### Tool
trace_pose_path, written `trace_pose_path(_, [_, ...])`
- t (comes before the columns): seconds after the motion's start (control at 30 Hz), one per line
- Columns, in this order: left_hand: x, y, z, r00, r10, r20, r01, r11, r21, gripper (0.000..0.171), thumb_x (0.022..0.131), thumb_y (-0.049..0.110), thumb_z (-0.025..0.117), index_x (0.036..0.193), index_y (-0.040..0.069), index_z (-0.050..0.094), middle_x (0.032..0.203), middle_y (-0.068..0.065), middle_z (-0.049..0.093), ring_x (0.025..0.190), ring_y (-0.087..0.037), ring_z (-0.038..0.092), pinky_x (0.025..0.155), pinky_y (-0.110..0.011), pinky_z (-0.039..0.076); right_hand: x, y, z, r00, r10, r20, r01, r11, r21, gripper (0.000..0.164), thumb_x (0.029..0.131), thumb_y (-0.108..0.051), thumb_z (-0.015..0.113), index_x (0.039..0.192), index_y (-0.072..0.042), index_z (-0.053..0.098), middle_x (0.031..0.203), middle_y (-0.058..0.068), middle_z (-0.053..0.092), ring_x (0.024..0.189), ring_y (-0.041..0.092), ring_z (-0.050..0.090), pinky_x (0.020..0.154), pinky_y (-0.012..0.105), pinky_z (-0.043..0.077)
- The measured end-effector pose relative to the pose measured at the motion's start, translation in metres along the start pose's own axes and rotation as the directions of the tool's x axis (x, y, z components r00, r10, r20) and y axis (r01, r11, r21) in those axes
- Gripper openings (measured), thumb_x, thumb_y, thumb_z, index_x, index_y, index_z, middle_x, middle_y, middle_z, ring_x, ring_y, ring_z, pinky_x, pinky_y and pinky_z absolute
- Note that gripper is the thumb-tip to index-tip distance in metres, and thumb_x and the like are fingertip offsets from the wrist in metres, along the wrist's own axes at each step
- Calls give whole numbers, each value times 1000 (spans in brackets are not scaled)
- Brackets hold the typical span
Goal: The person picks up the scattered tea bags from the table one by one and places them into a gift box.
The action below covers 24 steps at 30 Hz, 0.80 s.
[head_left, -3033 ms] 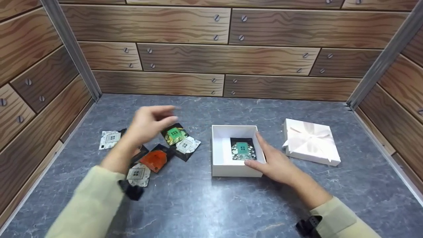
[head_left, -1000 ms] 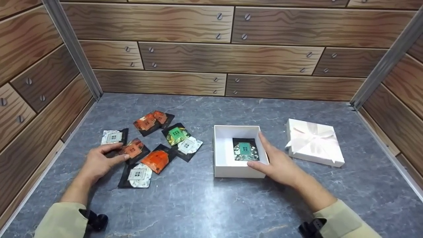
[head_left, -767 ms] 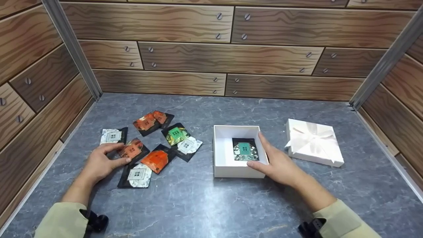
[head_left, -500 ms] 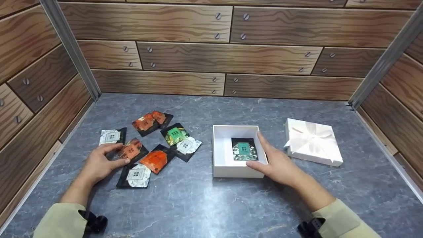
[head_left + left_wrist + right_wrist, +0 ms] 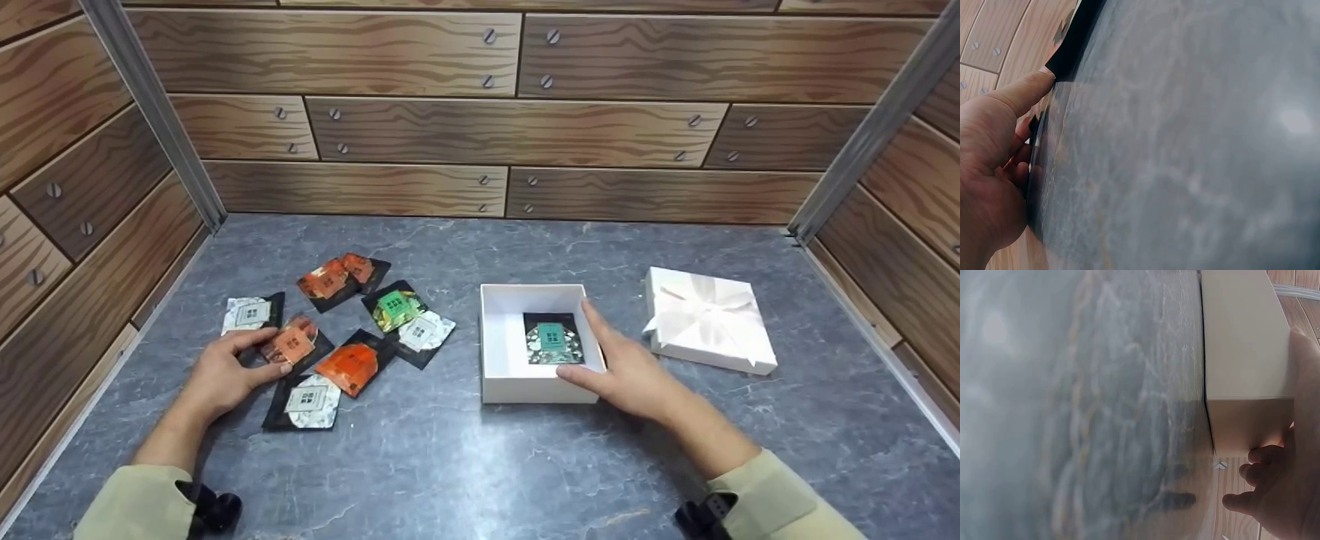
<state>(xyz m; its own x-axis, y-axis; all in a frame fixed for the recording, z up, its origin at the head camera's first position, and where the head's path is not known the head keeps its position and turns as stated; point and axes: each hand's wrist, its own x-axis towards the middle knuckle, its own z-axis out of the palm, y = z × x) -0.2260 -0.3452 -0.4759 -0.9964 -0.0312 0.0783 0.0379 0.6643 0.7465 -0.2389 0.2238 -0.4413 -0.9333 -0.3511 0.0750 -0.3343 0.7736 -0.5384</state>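
My left hand holds a black sachet with an orange label, index finger and thumb at its left side. In the left wrist view, the thumb meets a dark sachet edge. My right hand grips the near right corner of a white gift box, with the thumb over the front rim. A sachet with a teal label lies inside the box. From the right wrist, the fingers show along the box's side wall.
Around the left hand lie a green-labelled sachet, a plain orange sachet, white-patterned ones and orange ones, some overlapping. The box lid with a ribbon bow sits on the right. Wood-patterned walls enclose the grey tabletop.
My left hand has come from above the far sachets, down and left to the orange-labelled sachet, which has lately shifted a little. The right hand has stayed on the box.
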Motion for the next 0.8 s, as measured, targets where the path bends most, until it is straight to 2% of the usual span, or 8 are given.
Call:
trace_pose_path(0.3, [-1,2,1,999,-47,27,48,998,-45,69,89,22,89,148,0,60,151,-34,49,144,-52,41,121,-62,28,0,1,0,1000,-8,-9,8,1000,0,111,94,-64,71,170,-6,14,163,32,36,146,49,42,118,64,35])
trace_pose_path(0.6, [-2,3,3,999,-45,-4,45,997,-56,52,92,14,84,141,2,68,141,-34,58,135,-48,51,115,-57,36,1,1,0,1000,-8,-6,8,1000,-2,112,94,-66,70,171,-7,13,162,33,37,146,49,42,118,63,36])
trace_pose_path(0.8, [-2,3,3,999,-38,-21,37,997,-73,47,95,14,82,139,5,70,138,-29,62,130,-41,55,110,-46,40,1,2,1,1000,4,1,-4,1000,-5,114,93,-68,70,171,-9,12,163,32,36,146,49,42,118,63,35])
